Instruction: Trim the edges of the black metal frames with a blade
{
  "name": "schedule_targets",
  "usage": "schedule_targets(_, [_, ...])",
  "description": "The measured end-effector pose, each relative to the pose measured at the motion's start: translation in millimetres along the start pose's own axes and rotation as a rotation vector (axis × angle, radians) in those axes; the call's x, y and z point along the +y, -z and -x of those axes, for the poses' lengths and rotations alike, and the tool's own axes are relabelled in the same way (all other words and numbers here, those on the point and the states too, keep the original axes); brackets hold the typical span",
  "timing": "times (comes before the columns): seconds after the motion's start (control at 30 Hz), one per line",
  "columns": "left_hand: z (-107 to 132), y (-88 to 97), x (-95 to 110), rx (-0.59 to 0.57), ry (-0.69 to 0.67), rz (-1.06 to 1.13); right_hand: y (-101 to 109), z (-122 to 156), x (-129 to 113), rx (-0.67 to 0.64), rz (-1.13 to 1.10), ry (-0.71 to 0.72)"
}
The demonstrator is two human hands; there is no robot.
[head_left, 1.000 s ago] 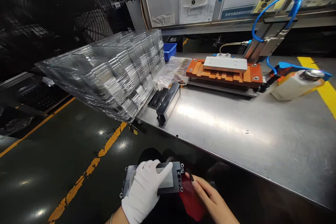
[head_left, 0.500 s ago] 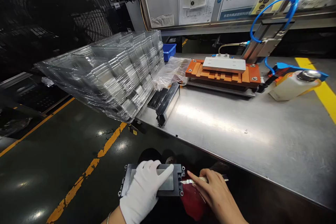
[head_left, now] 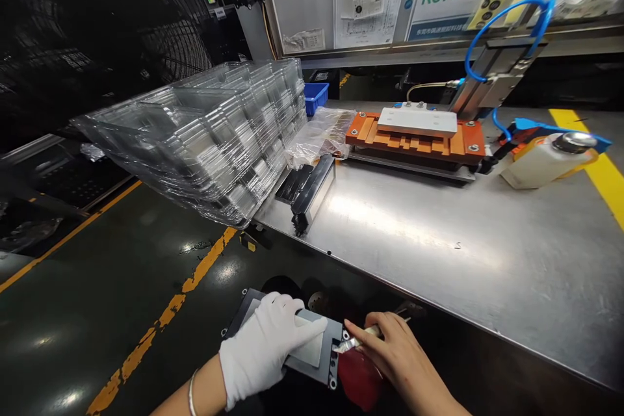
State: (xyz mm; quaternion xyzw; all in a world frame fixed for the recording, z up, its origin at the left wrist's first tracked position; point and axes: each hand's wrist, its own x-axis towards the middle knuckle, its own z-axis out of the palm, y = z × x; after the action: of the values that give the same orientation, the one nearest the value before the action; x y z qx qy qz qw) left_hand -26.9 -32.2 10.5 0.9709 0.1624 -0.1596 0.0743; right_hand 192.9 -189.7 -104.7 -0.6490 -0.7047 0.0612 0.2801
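My left hand (head_left: 270, 344), in a white glove, is closed around a black plastic housing (head_left: 329, 331) with a grey panel and small round lugs at its corners. The thumb lies across the panel. The bare fingers of my right hand (head_left: 394, 351) are wrapped round a slim pale-handled knife (head_left: 371, 331). Its shiny blade touches the right end of the housing, near the lugs and small holes. The housing is held above the floor in front of the bench and slants down to the right. Part of the knife's handle is hidden by my fingers.
A stack of clear plastic trays (head_left: 205, 136) overhangs the left end of the metal bench (head_left: 409, 227). Another black housing (head_left: 314, 195) lies near its front edge. Behind stand an orange fixture (head_left: 414, 140) with a blue air hose, a white bottle (head_left: 543, 159) and a blue bin (head_left: 316, 96).
The housing has tilted, its right end dropping and its left end rising. My left hand has turned with it. The knife now slopes more steeply, its blade still at the right end.
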Motion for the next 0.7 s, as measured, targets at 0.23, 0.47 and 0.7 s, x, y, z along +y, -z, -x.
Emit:
schedule_targets(0.23, [3, -36.0, 7, 0.110, 0.248, 0.097, 4, 8, -26, -0.311, -0.558, -0.550])
schedule_targets(0.47, [2, -50.2, 18, 0.203, 0.311, -0.022, 5, -6, -57, -0.544, -0.890, -0.835])
schedule_targets(0.7, [2, -50.0, 19, 0.320, 0.313, -0.064, 3, -10, -53, -0.567, -0.924, -0.832])
